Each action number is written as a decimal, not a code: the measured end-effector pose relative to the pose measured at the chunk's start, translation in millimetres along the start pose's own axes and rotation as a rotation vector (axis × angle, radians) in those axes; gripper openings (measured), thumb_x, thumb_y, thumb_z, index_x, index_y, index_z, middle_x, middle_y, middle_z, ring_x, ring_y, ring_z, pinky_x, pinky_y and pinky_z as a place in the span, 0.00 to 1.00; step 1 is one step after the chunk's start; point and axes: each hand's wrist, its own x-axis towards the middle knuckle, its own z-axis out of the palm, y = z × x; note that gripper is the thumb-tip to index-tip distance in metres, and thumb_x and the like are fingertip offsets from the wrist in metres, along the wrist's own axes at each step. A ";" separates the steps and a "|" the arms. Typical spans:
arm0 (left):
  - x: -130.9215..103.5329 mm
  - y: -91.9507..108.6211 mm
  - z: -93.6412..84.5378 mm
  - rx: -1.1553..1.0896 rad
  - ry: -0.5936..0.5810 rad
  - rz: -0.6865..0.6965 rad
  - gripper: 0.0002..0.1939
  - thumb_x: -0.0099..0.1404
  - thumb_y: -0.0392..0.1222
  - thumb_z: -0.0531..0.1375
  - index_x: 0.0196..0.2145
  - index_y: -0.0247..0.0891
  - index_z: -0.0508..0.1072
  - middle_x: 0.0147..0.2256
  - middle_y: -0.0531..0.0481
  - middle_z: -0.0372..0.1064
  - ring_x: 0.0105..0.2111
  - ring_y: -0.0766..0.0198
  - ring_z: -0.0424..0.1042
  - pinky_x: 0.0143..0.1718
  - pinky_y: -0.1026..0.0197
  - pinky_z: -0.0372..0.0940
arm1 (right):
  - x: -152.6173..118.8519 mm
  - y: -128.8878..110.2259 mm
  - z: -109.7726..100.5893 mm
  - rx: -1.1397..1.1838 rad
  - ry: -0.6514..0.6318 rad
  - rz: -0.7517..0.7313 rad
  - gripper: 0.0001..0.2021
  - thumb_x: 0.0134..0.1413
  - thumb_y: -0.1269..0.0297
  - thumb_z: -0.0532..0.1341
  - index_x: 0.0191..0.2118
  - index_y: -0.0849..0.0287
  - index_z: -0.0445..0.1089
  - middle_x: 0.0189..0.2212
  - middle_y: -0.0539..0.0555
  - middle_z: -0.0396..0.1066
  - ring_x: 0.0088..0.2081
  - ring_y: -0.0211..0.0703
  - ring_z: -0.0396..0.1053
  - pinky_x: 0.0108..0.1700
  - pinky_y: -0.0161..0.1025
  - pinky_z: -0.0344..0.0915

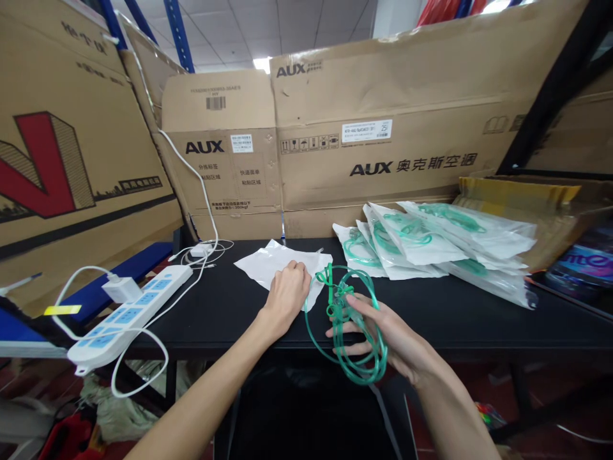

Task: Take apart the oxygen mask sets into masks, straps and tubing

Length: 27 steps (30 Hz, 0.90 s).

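A coil of green tubing (pixel 363 374) hangs over the front edge of the black table, gripped in my right hand (pixel 383 326), with the thumb on top and the fingers spread behind the loops. My left hand (pixel 288 291) is closed on a white pouch (pixel 258 259) that lies on the table, its fingers curled down at the right part of the pouch. A strand of the tubing runs close beside the left fingers. Several packed pouches (pixel 414 246) with green tubing inside lie overlapped at the right of the table.
On the left are a white power strip (pixel 131 319) with a plugged-in charger and loose white cables. Cardboard panels (pixel 316 172) stand behind the black table (pixel 205 319). A bottle (pixel 584 262) is at the far right, beside an open carton.
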 end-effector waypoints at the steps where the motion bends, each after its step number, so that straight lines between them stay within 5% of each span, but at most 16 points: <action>1: 0.7 1.3 0.6 0.005 0.008 -0.019 0.12 0.77 0.37 0.49 0.43 0.34 0.72 0.44 0.41 0.74 0.42 0.51 0.77 0.42 0.56 0.65 | -1.0 -0.3 2.0 -0.013 0.003 0.004 0.13 0.60 0.55 0.67 0.41 0.56 0.65 0.36 0.54 0.74 0.38 0.55 0.81 0.32 0.49 0.80; 6: 2.0 4.6 0.7 0.028 0.015 -0.057 0.11 0.79 0.38 0.47 0.46 0.33 0.68 0.43 0.39 0.74 0.43 0.49 0.78 0.41 0.55 0.66 | -2.6 -0.7 5.9 -0.066 0.010 0.011 0.14 0.61 0.55 0.66 0.43 0.57 0.65 0.34 0.53 0.72 0.37 0.54 0.80 0.27 0.45 0.79; 17: -9.9 14.7 -9.3 -0.002 -0.033 0.088 0.11 0.79 0.39 0.46 0.48 0.38 0.67 0.45 0.44 0.72 0.38 0.53 0.78 0.34 0.59 0.66 | 10.7 5.6 5.6 -0.146 -0.006 -0.039 0.13 0.61 0.55 0.66 0.43 0.59 0.68 0.34 0.54 0.75 0.33 0.49 0.80 0.33 0.45 0.80; 27: -15.1 4.3 1.7 -0.285 0.048 0.216 0.13 0.80 0.43 0.47 0.52 0.43 0.69 0.50 0.49 0.73 0.45 0.57 0.77 0.44 0.61 0.67 | 30.6 2.0 -4.7 -0.237 -0.029 -0.043 0.16 0.63 0.51 0.64 0.42 0.61 0.70 0.31 0.61 0.81 0.31 0.51 0.82 0.37 0.45 0.81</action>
